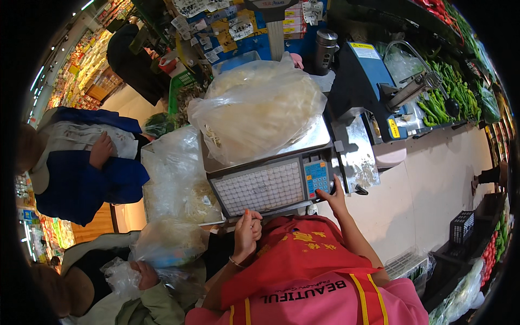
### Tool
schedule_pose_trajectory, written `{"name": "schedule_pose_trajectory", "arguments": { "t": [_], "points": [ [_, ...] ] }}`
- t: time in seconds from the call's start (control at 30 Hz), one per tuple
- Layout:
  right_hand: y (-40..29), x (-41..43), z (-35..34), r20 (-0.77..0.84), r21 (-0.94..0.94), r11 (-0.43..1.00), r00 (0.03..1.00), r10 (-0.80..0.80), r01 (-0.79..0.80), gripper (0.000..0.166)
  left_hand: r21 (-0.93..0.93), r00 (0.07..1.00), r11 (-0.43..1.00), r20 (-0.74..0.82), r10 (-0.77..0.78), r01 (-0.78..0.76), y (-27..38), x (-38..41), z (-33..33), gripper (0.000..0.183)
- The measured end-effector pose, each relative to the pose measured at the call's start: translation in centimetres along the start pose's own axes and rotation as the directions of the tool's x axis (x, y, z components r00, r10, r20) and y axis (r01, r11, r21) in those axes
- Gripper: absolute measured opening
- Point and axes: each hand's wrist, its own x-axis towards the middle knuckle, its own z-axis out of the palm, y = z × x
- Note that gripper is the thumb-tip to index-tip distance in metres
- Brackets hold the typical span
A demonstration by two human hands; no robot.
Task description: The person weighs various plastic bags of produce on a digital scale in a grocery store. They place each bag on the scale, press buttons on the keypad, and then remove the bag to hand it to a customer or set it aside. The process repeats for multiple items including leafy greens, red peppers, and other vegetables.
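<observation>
A label scale [260, 187] stands right before me, with a grid of white keys and a blue number keypad [317, 178]. On its metal pan [313, 138] rests a large clear plastic bag [264, 105] of pale, stringy food, which I cannot identify. My right hand [335, 198] is spread at the keypad's right edge, one digit touching the lower keys and another along the side of the housing. My left hand [248, 231] is curled in just below the white keys and appears to hold nothing. A thin band circles its wrist.
Left of the scale, a tray [172, 162] lies under clear plastic. One person in blue [89, 166] stands there; another holds plastic bags [168, 241] at lower left. A blue bag-sealing machine [367, 77], a steel flask [325, 50] and green peppers [451, 93] are right.
</observation>
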Motion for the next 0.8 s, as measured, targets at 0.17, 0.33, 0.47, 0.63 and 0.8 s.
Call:
{"name": "schedule_pose_trajectory", "arguments": {
  "t": [0.17,0.33,0.47,0.63,0.8],
  "points": [
    [-0.3,0.0,-0.4,0.006,-0.051,0.998,0.999,-0.042,0.042,0.08,0.143,0.997,0.99,0.077,-0.027,0.016,-0.4,0.0,0.0,0.028],
    [0.3,0.4,-0.6,0.026,0.081,0.997,1.0,0.017,-0.019,0.081,0.121,0.999,0.992,-0.015,-0.042,0.044,-0.4,-0.3,-0.1,0.025],
    [-0.2,0.1,-0.7,0.04,0.09,0.995,0.999,0.037,-0.041,0.082,0.135,0.994,0.99,-0.113,-0.011,0.026,-0.4,-0.3,0.5,0.025],
    [-0.1,0.2,-0.5,0.026,0.004,1.0,0.999,-0.021,0.021,0.078,0.164,0.999,0.986,-0.031,0.035,-0.029,-1.2,0.1,-0.8,0.036],
    [0.8,0.5,-0.5,-0.023,0.032,0.999,1.0,-0.019,0.019,0.071,0.112,0.999,0.993,-0.009,-0.032,0.033,-1.3,0.1,-0.7,0.037]
  ]
}}
